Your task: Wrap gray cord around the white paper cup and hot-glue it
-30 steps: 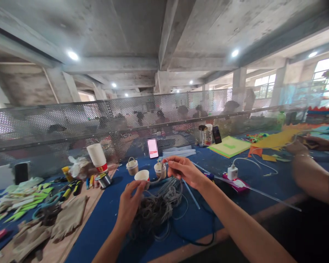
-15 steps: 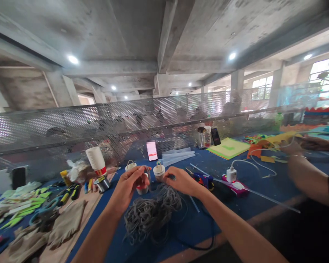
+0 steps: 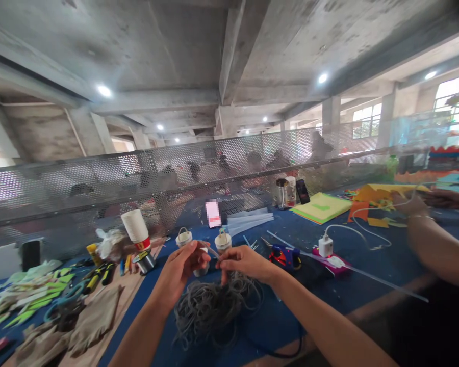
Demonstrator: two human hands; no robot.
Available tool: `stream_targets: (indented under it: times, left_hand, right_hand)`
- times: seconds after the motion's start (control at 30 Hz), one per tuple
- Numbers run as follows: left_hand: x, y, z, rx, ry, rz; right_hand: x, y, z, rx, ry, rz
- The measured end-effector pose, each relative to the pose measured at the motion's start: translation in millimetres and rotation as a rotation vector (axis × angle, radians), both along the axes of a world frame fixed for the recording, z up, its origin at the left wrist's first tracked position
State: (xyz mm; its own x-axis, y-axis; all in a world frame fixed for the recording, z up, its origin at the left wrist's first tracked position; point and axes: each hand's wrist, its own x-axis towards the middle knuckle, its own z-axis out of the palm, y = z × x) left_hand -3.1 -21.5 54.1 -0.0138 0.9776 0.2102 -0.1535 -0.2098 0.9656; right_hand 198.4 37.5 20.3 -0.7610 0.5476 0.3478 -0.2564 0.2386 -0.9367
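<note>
Both hands pinch cord amid clutter.

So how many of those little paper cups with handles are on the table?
3. One left of the hands, one just behind the right hand, one partly hidden behind the left hand. More may be hidden.

Grey cord on a blue bench, bright scraps all round

The tangled cord is grey and lies on a deep blue table cover. The stacked paper cups are white with a red band. The glue gun is blue and orange, the charger white, the paper sheets yellow-green. The mesh screen is silver, dotted with holes.
</note>
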Motion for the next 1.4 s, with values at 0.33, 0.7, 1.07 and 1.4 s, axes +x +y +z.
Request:
stream_targets:
  times: [0.33,0.7,1.07,1.4]
  left_hand:
    - [-6.0,3.8,-23.0,-0.039,-0.042,0.066]
    - [-33.4,11.6,-31.3,-0.041,-0.344,0.265]
    - [-14.6,-1.1,-21.2,0.151,0.347,0.568]
    - [49.0,5.6,-27.2,-0.015,0.225,-0.022]
  right_hand:
    - [4.1,14.2,-11.3,-0.171,0.116,-0.137]
    - [21.9,20.8,-2.1,-0.324,0.308,-0.127]
    - [20.8,17.4,-0.2,-0.292,0.299,-0.115]
    - [15.1,6.5,-2.6,-0.239,0.226,-0.069]
